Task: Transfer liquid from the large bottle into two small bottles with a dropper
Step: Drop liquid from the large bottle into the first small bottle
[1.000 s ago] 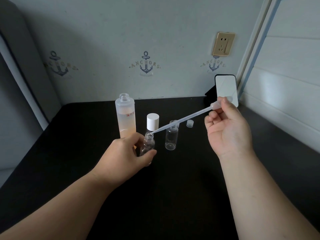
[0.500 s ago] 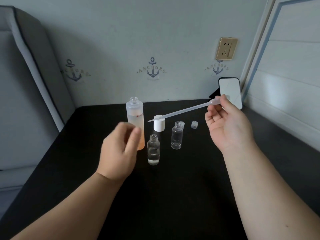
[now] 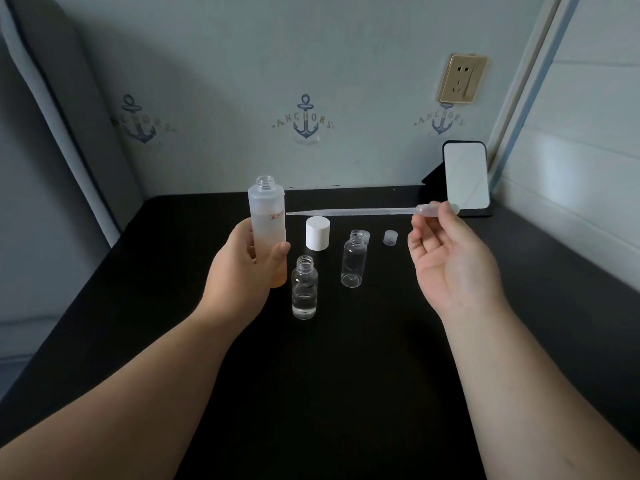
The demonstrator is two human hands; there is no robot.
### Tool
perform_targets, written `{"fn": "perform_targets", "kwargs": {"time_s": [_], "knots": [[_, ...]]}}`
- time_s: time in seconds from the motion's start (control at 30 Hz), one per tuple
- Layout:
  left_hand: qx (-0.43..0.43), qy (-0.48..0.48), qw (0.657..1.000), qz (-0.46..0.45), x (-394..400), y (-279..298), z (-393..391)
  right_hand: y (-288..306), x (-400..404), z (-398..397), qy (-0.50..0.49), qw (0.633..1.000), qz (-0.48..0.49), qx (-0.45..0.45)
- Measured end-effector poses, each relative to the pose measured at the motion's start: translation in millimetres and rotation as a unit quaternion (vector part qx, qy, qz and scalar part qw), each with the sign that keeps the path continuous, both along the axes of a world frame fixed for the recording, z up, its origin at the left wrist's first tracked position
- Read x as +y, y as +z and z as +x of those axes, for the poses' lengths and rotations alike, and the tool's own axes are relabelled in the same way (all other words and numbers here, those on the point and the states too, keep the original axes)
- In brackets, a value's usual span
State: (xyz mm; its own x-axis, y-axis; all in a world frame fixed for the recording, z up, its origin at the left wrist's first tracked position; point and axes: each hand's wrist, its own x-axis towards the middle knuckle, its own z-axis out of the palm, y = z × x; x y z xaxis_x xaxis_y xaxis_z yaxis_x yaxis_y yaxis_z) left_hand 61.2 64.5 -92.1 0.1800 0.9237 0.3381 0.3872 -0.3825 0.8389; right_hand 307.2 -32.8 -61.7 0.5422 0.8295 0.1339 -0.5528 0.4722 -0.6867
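Observation:
The large frosted bottle (image 3: 267, 216), uncapped and holding pale orange liquid, stands on the black table (image 3: 329, 393). My left hand (image 3: 242, 271) grips its lower body. My right hand (image 3: 450, 265) pinches the bulb of a clear plastic dropper (image 3: 353, 212), which lies almost level in the air with its tip next to the large bottle's label. A small clear bottle (image 3: 304, 289) with some liquid at the bottom stands open just right of my left hand. A second small bottle (image 3: 354, 259) stands open further right; it looks empty.
A white cap (image 3: 317, 238) stands behind the small bottles. Two small clear caps (image 3: 390, 238) (image 3: 365, 236) lie near the second bottle. A phone (image 3: 465, 178) leans on a stand at the back right corner. Walls close in behind and on the right.
My left hand let go of the nearer small bottle and took hold of the large bottle. My right hand lifted the dropper out of the small bottle and swung its tip up beside the large bottle.

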Motion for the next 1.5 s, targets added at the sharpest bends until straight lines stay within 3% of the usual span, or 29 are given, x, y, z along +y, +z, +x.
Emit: {"fn": "perform_targets", "kwargs": {"time_s": [0.17,0.7,1.1,1.5], "knots": [[-0.026,-0.007,1.000,0.013,-0.3,0.3,-3.2,3.0,-0.7,-1.5,-0.012,1.000,0.020,0.015],[0.017,-0.002,0.998,0.061,-1.1,2.1,-5.0,9.2,-4.1,-7.2,-0.047,0.998,0.022,-0.018],[0.092,0.039,0.988,0.115,2.7,-2.1,-6.5,8.6,-5.1,-3.5,-0.048,0.995,0.025,-0.085],[0.104,0.034,0.984,0.138,4.7,-4.3,-4.6,8.5,-1.9,-17.5,-0.015,0.988,0.028,-0.151]]}}
